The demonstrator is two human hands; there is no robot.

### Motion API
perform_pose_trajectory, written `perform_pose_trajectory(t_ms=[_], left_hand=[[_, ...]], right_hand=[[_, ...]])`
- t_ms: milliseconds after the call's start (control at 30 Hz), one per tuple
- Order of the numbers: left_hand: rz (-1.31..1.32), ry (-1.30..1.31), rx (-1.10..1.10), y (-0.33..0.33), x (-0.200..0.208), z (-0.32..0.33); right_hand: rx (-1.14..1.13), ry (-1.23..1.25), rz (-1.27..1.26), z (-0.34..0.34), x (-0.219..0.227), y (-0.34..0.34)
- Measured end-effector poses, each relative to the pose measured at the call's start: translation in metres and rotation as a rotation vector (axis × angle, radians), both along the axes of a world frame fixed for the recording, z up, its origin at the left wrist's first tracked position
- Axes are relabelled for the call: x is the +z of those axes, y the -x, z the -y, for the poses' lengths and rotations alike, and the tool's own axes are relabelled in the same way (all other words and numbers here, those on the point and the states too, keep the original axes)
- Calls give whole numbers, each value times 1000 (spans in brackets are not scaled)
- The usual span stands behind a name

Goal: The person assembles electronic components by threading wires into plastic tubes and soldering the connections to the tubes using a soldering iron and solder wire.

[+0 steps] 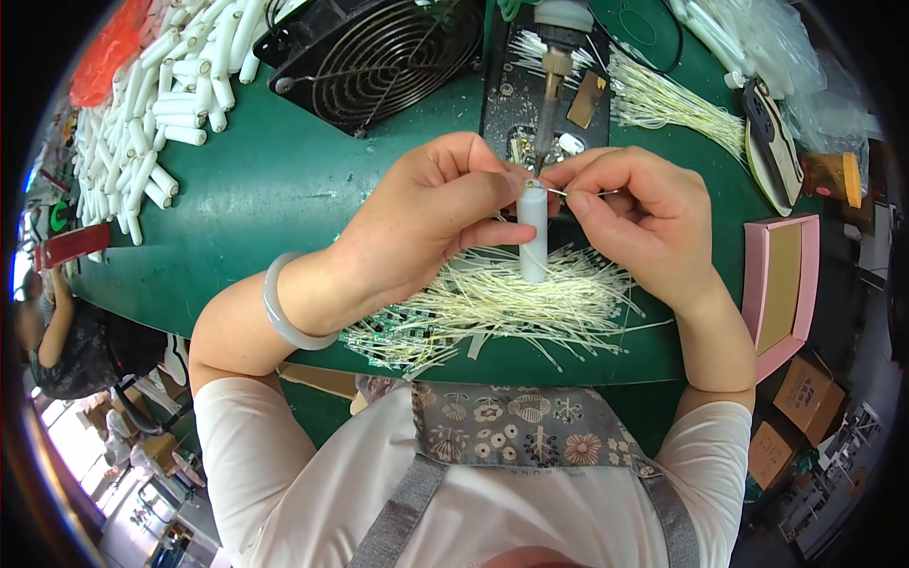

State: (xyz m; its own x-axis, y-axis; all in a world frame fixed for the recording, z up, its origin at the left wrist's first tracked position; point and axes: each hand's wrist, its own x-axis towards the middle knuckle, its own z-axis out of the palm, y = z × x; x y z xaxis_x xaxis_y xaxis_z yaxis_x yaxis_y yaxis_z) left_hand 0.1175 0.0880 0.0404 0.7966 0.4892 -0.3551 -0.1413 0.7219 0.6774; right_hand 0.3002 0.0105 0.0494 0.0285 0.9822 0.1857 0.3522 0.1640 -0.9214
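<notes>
Left hand (431, 208): a worker's thumb and fingers close around a white cylinder (534, 248), one fingertip laid against its side; the far side of the hold is hidden from me.
Right hand (644, 204): thumb and forefinger pinch a thin wire (557, 191), leaving hardly any gap, its end pointing at the cylinder's top.
White cylinder: between the two hands, its upper end at the left fingertips, its lower end over the heap below.
Soldering iron (549, 104): just beyond the grip, tip aimed down at the cylinder's top; whether they touch, I cannot tell.
Loose wires (511, 308): a pale, tangled heap on the near side of the grip, between the forearms.
Wire bundle (668, 104): beyond the right hand, fanned out on the green table (256, 204).
Fan (393, 66): black, with a ringed guard, beyond the left hand.
Spare cylinders (180, 114): white, piled well left of the grip.
Pink box (755, 284): open, right of the right forearm.
</notes>
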Motion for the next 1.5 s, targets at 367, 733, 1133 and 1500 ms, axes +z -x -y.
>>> perform_pose_trajectory(t_ms=[367,733,1133,1500], left_hand=[[-69,-12,-1,-5,3,0],[-68,4,-9,-5,1,-2],[-25,32,16,-3,1,-1],[-82,29,-4,-5,5,-1]], right_hand=[[2,48,19,0,1,-3],[-30,27,7,1,-2,-1],[-37,1,8,-1,-2,1],[-49,-22,5,0,-3,1]])
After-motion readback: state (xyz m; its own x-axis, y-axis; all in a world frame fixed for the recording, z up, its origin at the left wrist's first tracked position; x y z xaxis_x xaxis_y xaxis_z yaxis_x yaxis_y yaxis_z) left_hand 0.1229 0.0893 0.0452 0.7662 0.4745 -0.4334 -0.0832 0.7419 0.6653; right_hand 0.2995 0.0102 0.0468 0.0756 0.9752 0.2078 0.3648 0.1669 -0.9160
